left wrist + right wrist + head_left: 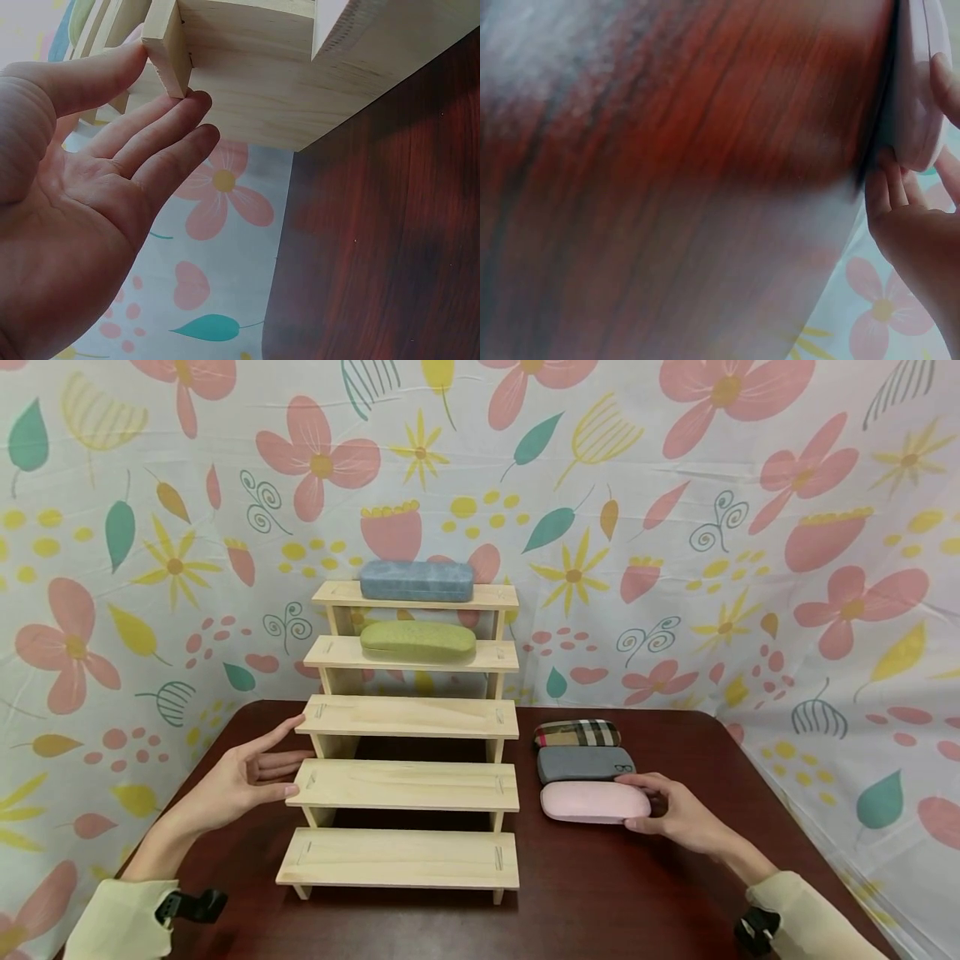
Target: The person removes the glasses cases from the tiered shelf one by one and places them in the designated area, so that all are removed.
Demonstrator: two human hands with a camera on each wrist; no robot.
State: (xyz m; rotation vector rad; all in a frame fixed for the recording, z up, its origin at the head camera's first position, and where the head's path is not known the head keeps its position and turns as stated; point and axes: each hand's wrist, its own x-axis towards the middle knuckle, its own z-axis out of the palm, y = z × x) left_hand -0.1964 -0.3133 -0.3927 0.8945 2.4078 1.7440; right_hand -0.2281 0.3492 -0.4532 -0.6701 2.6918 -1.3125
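At the left side of a wooden stepped display stand (408,785), my left hand (243,777) holds the end of the second step from the bottom. In the left wrist view its thumb (112,64) is at one edge of the board and its fingertips (196,101) are at the other. My right hand (678,814) grips the right end of a pink glasses case (585,802), thumb in front and fingers behind. This case lies beside a grey glasses case (577,763), with a plaid case (577,732) behind that.
On the stand's top step lies a blue glasses case (417,582); a green one (417,642) lies on the step below. The stand and the row of cases rest on a dark red wooden table (592,893). A flower-patterned cloth (480,460) hangs behind.
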